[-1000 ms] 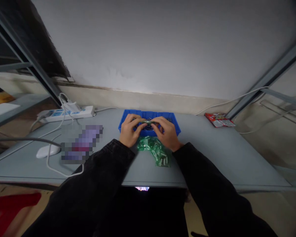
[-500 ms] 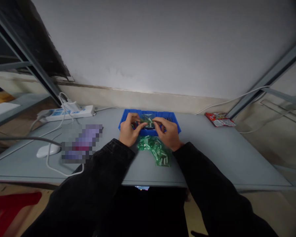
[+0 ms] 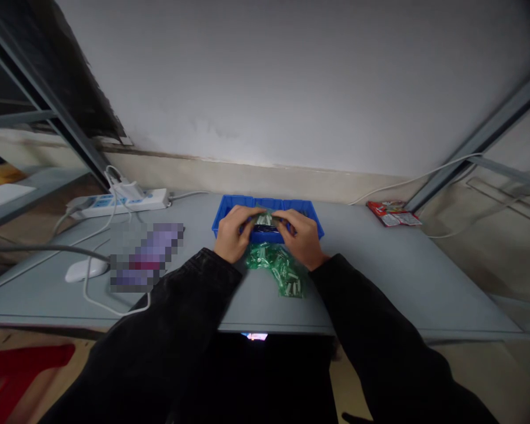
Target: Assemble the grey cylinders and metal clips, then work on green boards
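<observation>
A small clear green bag (image 3: pixel 265 219) with light pieces inside is stretched between my two hands, above the middle compartment of a blue tray (image 3: pixel 267 237). My left hand (image 3: pixel 234 234) pinches the bag's left side, its fingers closed. On the right side, my right hand (image 3: pixel 302 237) grips the bag between thumb and fingers. Parts of the tray's side compartments are hidden behind the hands. Just in front of the tray, green plastic bags (image 3: pixel 287 274) holding small silvery cylinders lie on the grey table (image 3: pixel 256 303).
On the left are a white power strip (image 3: pixel 126 201), a blurred-out phone-like item (image 3: pixel 152 253), a white mouse-shaped object (image 3: pixel 86 269) and loose cables. A red packet (image 3: pixel 394 214) lies at the back right. Metal posts flank the table.
Both hands' fingers have shifted slightly on the bag, with the left fingertips moving over its upper edge. The bag's pieces now sit higher and closer together. The loose green bags have not moved.
</observation>
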`<state>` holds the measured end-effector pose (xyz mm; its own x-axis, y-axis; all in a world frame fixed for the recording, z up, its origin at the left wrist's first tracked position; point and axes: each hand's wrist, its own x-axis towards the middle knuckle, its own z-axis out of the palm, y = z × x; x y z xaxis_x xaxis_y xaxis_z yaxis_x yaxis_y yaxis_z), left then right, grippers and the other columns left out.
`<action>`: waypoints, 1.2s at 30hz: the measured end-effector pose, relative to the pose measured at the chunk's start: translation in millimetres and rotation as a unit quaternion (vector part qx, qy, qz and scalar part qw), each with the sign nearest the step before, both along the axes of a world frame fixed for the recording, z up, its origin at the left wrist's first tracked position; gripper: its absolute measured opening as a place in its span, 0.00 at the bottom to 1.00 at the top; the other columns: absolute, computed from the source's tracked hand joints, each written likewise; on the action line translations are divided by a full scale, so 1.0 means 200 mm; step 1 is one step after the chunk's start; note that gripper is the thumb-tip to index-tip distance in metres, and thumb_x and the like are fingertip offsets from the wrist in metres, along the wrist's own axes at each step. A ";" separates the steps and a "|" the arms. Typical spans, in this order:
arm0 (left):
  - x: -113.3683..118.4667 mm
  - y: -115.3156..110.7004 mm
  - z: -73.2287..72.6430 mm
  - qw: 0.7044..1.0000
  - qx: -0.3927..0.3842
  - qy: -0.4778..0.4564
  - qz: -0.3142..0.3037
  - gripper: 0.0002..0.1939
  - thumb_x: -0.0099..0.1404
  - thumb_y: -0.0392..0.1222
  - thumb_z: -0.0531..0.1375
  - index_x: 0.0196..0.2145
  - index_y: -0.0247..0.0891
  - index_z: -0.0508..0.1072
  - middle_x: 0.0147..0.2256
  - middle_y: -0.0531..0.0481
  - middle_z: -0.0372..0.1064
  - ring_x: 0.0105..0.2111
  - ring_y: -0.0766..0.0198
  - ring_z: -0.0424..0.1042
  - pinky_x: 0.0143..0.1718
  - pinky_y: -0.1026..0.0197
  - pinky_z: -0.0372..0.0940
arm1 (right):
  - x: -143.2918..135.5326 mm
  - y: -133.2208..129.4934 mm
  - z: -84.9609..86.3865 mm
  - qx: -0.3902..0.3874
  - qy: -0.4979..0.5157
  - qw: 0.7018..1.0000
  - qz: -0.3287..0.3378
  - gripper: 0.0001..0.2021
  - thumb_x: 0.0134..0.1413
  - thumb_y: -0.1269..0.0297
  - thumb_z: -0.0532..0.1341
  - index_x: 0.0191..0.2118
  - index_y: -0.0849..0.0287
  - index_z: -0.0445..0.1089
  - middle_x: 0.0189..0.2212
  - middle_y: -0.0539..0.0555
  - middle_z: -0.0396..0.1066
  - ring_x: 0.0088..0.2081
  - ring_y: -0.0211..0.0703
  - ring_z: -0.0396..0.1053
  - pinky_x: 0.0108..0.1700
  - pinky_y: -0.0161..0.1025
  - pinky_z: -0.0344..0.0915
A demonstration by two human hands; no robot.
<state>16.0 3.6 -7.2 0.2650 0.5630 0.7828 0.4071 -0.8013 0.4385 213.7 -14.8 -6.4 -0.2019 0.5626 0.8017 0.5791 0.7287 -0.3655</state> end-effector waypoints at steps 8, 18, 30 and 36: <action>0.01 -0.01 -0.02 0.999 -0.035 0.013 -0.004 0.08 0.69 0.42 0.63 0.42 0.39 0.80 0.32 0.50 0.77 0.26 0.67 0.68 0.31 0.61 0.65 | -0.01 -0.01 0.02 -0.014 -0.010 0.999 0.030 0.06 0.67 0.66 0.58 0.44 0.55 0.72 0.41 0.53 0.72 0.39 0.40 0.70 0.43 0.41 0.70; 0.01 0.00 -0.01 0.999 0.041 0.015 0.029 0.09 0.68 0.46 0.64 0.41 0.41 0.80 0.36 0.48 0.70 0.37 0.59 0.69 0.40 0.53 0.67 | -0.02 -0.03 0.02 -0.023 -0.020 0.999 0.023 0.04 0.64 0.68 0.58 0.42 0.57 0.68 0.40 0.55 0.71 0.37 0.41 0.69 0.40 0.41 0.69; 0.01 -0.01 0.00 1.000 0.006 0.006 0.012 0.07 0.70 0.42 0.61 0.39 0.39 0.79 0.35 0.48 0.75 0.37 0.59 0.72 0.41 0.53 0.69 | -0.02 -0.01 -0.01 -0.024 -0.017 0.999 0.011 0.12 0.62 0.67 0.60 0.51 0.57 0.66 0.37 0.52 0.73 0.33 0.40 0.70 0.38 0.40 0.69; 0.02 0.00 -0.03 0.996 -0.053 -0.057 0.045 0.14 0.65 0.45 0.67 0.47 0.40 0.74 0.33 0.51 0.75 0.30 0.65 0.72 0.33 0.60 0.68 | -0.02 0.01 -0.06 -0.009 0.024 0.999 -0.019 0.08 0.63 0.65 0.60 0.47 0.55 0.64 0.32 0.50 0.73 0.28 0.38 0.70 0.33 0.38 0.68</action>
